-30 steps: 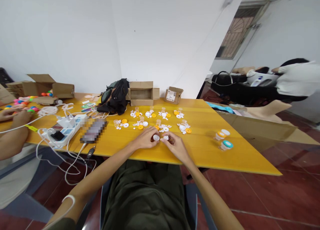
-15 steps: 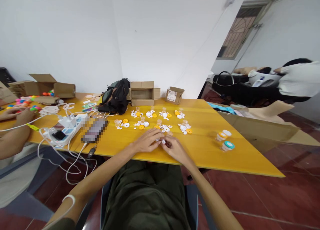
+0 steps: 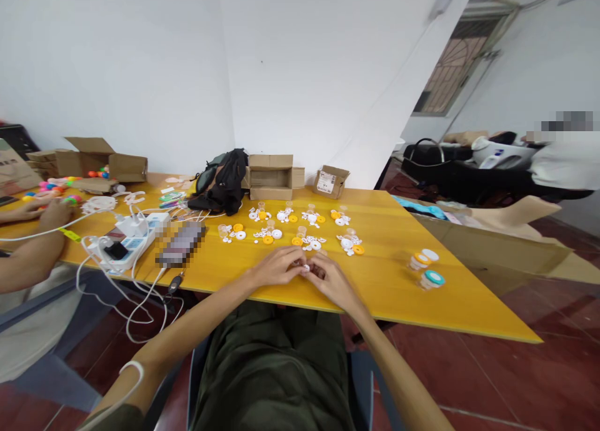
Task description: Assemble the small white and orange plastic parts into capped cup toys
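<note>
My left hand (image 3: 277, 265) and my right hand (image 3: 332, 281) meet at the near middle of the yellow table (image 3: 384, 281), fingertips pinched together around a small white part (image 3: 306, 268). A small dark piece sits between the fingers of my right hand; its shape is too small to tell. Just beyond my hands lie groups of small white and orange round parts (image 3: 307, 240) with tiny clear cups among them.
Two small capped containers (image 3: 424, 270) stand to the right. A phone (image 3: 180, 245), a white power strip (image 3: 129, 243) with cables, a black bag (image 3: 225, 181) and cardboard boxes (image 3: 272, 176) lie left and behind. Another person's arm (image 3: 28, 256) rests at the far left.
My hands have closed together over the white part, which showed as a round cap between them a second ago. The camera view has shifted slightly.
</note>
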Demonstrator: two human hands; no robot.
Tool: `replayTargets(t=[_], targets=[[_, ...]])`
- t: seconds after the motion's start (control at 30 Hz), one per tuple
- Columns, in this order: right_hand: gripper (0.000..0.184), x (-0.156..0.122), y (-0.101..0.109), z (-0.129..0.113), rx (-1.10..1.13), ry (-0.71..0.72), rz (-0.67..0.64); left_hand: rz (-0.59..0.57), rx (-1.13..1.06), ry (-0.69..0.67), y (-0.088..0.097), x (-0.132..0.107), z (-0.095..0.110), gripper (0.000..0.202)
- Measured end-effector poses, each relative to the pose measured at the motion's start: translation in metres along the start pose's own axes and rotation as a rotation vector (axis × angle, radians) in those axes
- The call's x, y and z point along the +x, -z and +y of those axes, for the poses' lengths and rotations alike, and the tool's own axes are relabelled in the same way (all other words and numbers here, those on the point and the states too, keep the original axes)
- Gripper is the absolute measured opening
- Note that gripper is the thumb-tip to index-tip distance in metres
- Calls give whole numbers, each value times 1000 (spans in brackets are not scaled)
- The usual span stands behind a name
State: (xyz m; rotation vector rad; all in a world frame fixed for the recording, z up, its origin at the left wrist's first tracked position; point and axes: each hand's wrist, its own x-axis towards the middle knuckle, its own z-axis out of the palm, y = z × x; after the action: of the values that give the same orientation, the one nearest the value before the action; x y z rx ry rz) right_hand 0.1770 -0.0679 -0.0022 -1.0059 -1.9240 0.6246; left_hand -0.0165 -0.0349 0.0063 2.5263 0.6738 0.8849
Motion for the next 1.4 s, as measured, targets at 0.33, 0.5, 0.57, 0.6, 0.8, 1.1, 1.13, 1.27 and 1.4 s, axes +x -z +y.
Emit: replayTargets(t=[0.33,0.5,0.57,0.6,0.8,1.1,1.13,1.27,1.4], targets=[[43,-3,-1,4,354,-270,-15,1,-161,137,0,2,-2,15],[41,-2,1,4,415,-279,-23,4,-173,129,0,2,-2,14],[42,-1,1,4,426,-285,-24,-3,-173,122,0,2,-2,15],[44,-1,1,4,427,-290,-24,-7,-172,121,1,2,-1,15],[49,-1,2,5,348,-318,-29,14,-165,121,-1,2,-1,16],[48,-2,3,3,80,-126,13,47,-153,171,-4,2,-6,21],[49,-2,3,3,53,-113,16,44,-152,166,-4,2,-5,21],[54,-2,3,6,14,-95,17,32,-158,140,-2,3,-4,20],[56,-2,4,8,13,-111,-2,24,-161,142,-2,2,-3,21]])
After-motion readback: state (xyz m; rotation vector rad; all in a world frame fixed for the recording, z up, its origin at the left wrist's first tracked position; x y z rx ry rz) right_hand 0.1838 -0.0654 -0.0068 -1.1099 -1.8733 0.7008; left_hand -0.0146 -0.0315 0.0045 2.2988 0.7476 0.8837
